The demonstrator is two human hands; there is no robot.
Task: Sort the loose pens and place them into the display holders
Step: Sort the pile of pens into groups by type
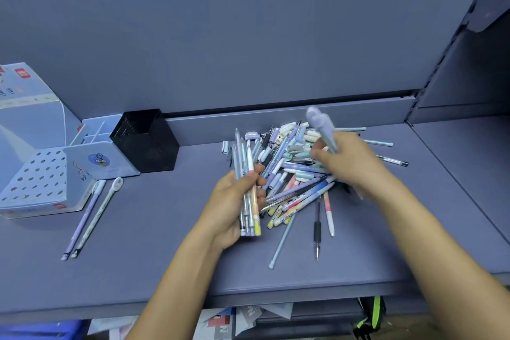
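A pile of loose pens and caps lies on the grey shelf. My left hand grips a bundle of several pens, held upright at the pile's left edge. Over the pile's right side, my right hand holds a blurred pale purple pen that points up and away. At the left stand the display holders: a perforated white holder, a light blue compartment holder and a black mesh cup.
Two capped pens lie side by side in front of the white holder. A printed box stands at the far left. A black pen and a thin pale blue pen lie nearest the shelf's front edge.
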